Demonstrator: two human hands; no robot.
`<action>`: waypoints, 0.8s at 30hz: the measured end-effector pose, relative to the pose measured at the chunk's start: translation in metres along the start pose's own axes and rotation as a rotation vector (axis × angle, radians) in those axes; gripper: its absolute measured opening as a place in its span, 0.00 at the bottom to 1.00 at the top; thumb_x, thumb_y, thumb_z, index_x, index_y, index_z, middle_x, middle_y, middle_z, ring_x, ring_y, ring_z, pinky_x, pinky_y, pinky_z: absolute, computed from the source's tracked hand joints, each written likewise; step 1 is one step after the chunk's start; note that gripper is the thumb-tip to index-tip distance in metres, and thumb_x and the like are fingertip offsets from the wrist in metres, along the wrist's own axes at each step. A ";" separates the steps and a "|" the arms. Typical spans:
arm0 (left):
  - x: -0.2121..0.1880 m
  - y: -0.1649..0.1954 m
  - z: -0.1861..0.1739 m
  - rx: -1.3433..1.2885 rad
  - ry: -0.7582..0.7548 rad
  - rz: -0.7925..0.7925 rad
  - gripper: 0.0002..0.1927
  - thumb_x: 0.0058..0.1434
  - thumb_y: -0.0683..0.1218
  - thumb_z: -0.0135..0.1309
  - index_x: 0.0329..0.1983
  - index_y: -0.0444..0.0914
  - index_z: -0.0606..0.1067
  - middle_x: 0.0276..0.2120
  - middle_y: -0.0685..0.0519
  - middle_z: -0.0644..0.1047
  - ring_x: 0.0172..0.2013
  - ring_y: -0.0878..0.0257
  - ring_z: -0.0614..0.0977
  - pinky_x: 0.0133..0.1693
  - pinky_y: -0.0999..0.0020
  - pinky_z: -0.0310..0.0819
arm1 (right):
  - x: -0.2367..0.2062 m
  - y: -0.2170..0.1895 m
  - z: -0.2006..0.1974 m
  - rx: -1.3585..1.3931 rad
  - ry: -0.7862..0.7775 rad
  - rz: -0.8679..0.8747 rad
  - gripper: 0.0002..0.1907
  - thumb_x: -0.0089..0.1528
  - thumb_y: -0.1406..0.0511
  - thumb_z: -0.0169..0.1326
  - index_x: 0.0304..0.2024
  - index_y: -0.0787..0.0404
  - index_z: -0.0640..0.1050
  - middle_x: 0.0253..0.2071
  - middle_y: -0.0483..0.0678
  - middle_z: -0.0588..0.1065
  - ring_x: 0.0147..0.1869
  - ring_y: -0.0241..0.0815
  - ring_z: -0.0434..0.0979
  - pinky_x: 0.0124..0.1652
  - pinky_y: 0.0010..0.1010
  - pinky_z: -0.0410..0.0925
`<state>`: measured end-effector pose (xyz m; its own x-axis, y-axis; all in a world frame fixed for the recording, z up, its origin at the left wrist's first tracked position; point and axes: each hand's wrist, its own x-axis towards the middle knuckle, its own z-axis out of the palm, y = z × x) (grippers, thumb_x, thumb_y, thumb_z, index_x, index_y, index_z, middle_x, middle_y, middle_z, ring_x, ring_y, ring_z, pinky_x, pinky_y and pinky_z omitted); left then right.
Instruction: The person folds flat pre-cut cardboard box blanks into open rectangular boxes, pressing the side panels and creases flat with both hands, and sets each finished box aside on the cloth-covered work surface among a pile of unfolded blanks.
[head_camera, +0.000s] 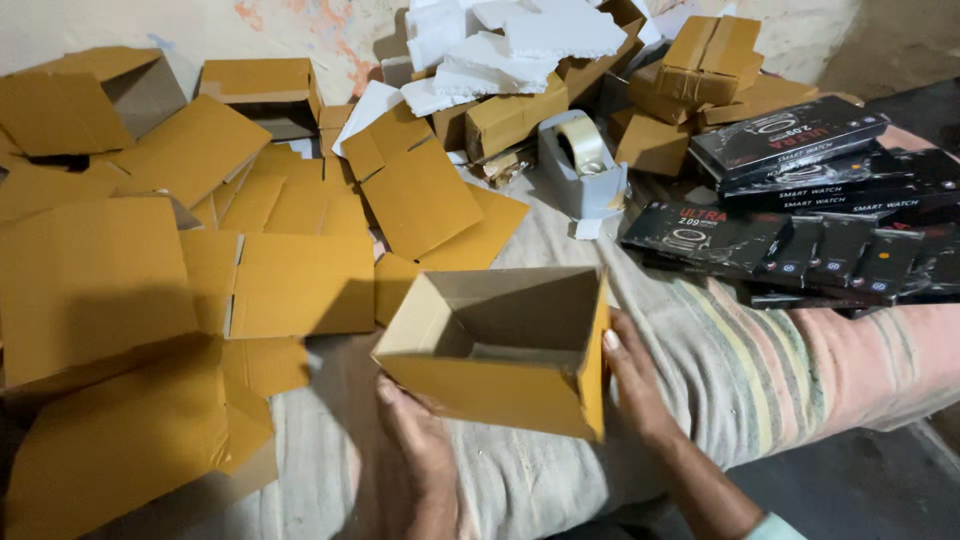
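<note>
Flattened tan cartons (150, 290) lie heaped at nine o'clock. At centre, one open brown box (500, 345), empty, is clamped between the left hand (425, 440) beneath and the right hand (635, 385) on its side. One tape dispenser (580, 160) sits at twelve o'clock; black product boxes (800, 200), roughly eight, are stacked at two o'clock.

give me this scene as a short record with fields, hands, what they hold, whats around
left hand: under the near bottom edge of the open cardboard box
right hand: on the box's right side, thumb at the corner
box state: open top, nothing seen inside
surface: striped cloth
left of box: flattened cardboard boxes
behind box: tape dispenser, white foam pieces
right: black product boxes in a stack
</note>
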<state>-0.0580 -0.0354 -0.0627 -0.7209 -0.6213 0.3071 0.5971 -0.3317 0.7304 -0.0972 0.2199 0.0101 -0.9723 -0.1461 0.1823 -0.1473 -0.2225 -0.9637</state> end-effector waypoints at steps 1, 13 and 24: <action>0.001 0.002 0.010 0.057 0.015 0.019 0.26 0.77 0.60 0.37 0.62 0.34 0.64 0.53 0.50 0.69 0.55 0.60 0.70 0.58 0.62 0.63 | 0.002 -0.004 0.008 0.058 -0.047 0.001 0.29 0.72 0.51 0.39 0.68 0.63 0.66 0.63 0.55 0.69 0.68 0.47 0.65 0.66 0.40 0.59; 0.015 0.117 0.101 0.842 -0.553 0.642 0.43 0.64 0.72 0.51 0.66 0.34 0.68 0.65 0.37 0.63 0.69 0.45 0.61 0.68 0.49 0.55 | -0.004 -0.061 0.005 -0.131 0.019 -0.317 0.36 0.68 0.45 0.47 0.70 0.60 0.67 0.73 0.60 0.65 0.80 0.55 0.59 0.75 0.47 0.50; 0.022 0.136 0.130 1.225 -0.847 0.674 0.24 0.49 0.61 0.66 0.33 0.38 0.74 0.36 0.51 0.77 0.47 0.54 0.78 0.67 0.36 0.50 | -0.038 -0.102 0.023 -0.957 -0.064 -0.610 0.38 0.54 0.56 0.67 0.64 0.55 0.70 0.77 0.64 0.50 0.80 0.66 0.50 0.70 0.54 0.56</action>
<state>-0.0386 -0.0017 0.1225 -0.6834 0.2689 0.6787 0.5434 0.8083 0.2268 -0.0410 0.2260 0.1057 -0.6840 -0.3208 0.6552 -0.6977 0.5500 -0.4590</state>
